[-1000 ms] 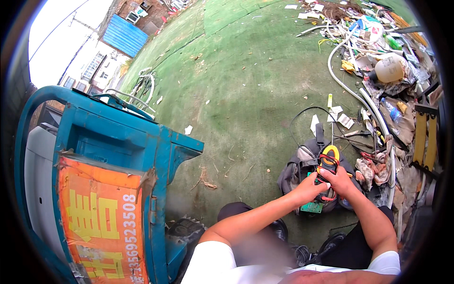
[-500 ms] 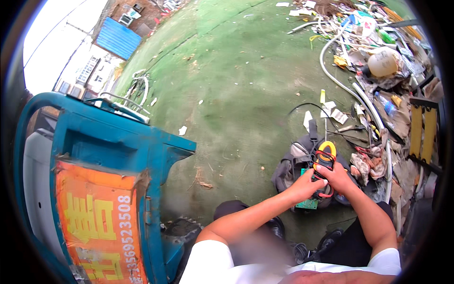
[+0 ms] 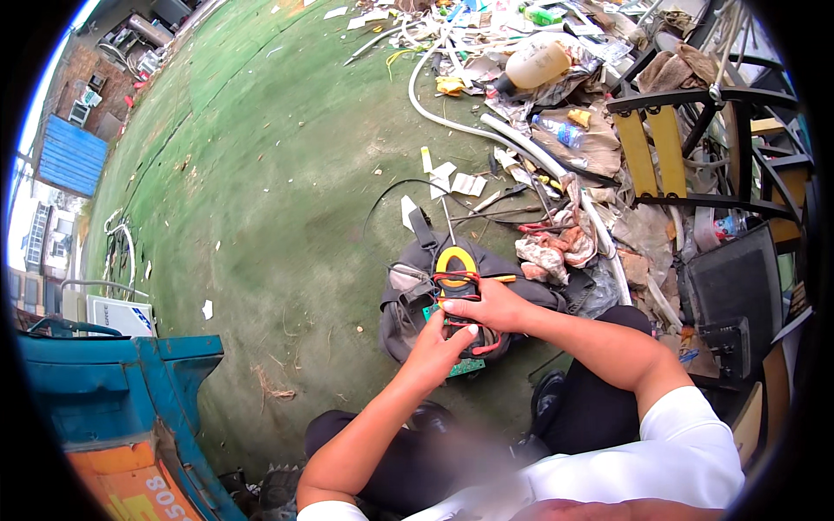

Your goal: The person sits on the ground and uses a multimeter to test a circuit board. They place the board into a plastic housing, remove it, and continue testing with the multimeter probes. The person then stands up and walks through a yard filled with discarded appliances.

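Over a grey backpack (image 3: 397, 334), left hand (image 3: 433, 354) and right hand (image 3: 502, 307) apparently pinch a clamp meter (image 3: 460, 290) between their fingers (image 3: 434, 326)

View has turned right; left of the clamp meter (image 3: 458, 288), teal metal bodywork (image 3: 95, 373) is further cropped, white box (image 3: 113, 314) exposed

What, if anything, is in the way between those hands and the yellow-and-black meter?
Nothing visible blocks them: the left hand and right hand are both at the yellow-and-black meter. Only red leads, looped around it, lie close to the hands.
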Available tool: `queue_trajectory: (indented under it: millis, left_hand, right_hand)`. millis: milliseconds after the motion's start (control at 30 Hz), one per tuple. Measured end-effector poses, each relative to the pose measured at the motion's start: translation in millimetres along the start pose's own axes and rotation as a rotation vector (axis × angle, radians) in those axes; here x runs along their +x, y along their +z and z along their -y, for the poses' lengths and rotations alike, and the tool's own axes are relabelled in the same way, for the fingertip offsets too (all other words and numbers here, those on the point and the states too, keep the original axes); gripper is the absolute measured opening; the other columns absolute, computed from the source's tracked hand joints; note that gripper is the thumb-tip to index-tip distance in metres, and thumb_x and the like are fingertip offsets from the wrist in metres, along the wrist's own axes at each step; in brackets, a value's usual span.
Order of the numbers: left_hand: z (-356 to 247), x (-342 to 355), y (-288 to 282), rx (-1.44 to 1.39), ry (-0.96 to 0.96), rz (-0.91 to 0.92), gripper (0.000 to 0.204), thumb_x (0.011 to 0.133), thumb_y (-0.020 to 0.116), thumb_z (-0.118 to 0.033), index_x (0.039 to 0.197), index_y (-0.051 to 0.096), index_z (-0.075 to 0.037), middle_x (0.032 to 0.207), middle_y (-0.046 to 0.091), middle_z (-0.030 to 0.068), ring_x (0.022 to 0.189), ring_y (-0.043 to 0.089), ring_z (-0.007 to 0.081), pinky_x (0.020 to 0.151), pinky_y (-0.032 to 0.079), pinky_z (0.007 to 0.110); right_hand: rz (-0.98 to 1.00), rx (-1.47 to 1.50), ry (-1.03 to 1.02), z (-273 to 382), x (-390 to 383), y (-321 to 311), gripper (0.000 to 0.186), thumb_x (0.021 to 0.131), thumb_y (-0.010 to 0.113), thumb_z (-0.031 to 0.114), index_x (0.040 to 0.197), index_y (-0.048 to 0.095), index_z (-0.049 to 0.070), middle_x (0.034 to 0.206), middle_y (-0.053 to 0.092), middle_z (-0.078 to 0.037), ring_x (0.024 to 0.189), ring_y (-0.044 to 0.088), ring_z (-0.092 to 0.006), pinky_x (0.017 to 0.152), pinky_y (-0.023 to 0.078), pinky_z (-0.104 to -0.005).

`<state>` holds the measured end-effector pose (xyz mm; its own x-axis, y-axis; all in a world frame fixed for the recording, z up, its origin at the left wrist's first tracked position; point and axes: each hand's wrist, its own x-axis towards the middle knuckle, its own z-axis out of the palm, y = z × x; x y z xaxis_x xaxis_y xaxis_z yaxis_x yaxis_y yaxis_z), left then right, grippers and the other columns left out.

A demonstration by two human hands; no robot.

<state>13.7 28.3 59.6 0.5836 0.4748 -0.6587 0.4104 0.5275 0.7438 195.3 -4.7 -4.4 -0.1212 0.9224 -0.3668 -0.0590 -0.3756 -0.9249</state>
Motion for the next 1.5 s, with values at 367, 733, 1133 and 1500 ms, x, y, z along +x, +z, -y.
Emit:
queue_trajectory:
  millis: [367, 733, 1133, 1500]
  left_hand:
    - [-0.2, 0.5, -1.2, -0.012, 0.022, -0.008, 0.062, 0.097, 0.067, -0.032, 0.146, 0.041, -0.007, 0.130, 0.061, 0.0088, 0.116, 0.058, 0.0187, 0.085, 0.050, 0.040]
    - [4.5, 3.3, -2.5, 0.000, 0.038, -0.015, 0.061, 0.096, 0.068, -0.036, 0.144, 0.043, -0.008, 0.126, 0.061, 0.0061, 0.111, 0.058, 0.0178, 0.086, 0.050, 0.039]
    - [4.3, 2.1, -1.5, 0.011, 0.012, 0.005, 0.063, 0.096, 0.067, -0.037, 0.145, 0.041, -0.008, 0.129, 0.061, 0.0082, 0.113, 0.058, 0.0186, 0.088, 0.049, 0.041]
    - [1.4, 0.0, -0.7, 0.003, 0.031, 0.013, 0.065, 0.096, 0.067, -0.037, 0.146, 0.039, -0.006, 0.132, 0.060, 0.0108, 0.118, 0.057, 0.0210, 0.090, 0.049, 0.043]
  right_hand:
    - [-0.013, -0.051, 0.024, -6.1, 6.8, 3.2, 0.048, 0.093, 0.071, 0.044, 0.122, 0.070, 0.005, 0.107, 0.074, -0.008, 0.097, 0.067, -0.0155, 0.088, 0.052, -0.0349]
    - [0.045, -0.089, 0.067, -5.0, 9.3, -0.7, 0.048, 0.097, 0.070, 0.040, 0.126, 0.065, 0.002, 0.113, 0.070, -0.005, 0.100, 0.063, -0.0108, 0.091, 0.052, -0.0318]
    - [0.011, -0.075, 0.026, -16.6, 8.6, -0.1, 0.053, 0.092, 0.070, 0.049, 0.121, 0.069, 0.004, 0.103, 0.074, -0.010, 0.093, 0.067, -0.0160, 0.086, 0.052, -0.0368]
    - [0.051, -0.092, 0.059, -5.0, 6.4, -1.2, 0.047, 0.097, 0.070, 0.040, 0.124, 0.064, 0.001, 0.110, 0.070, -0.004, 0.099, 0.062, -0.0109, 0.089, 0.053, -0.0319]
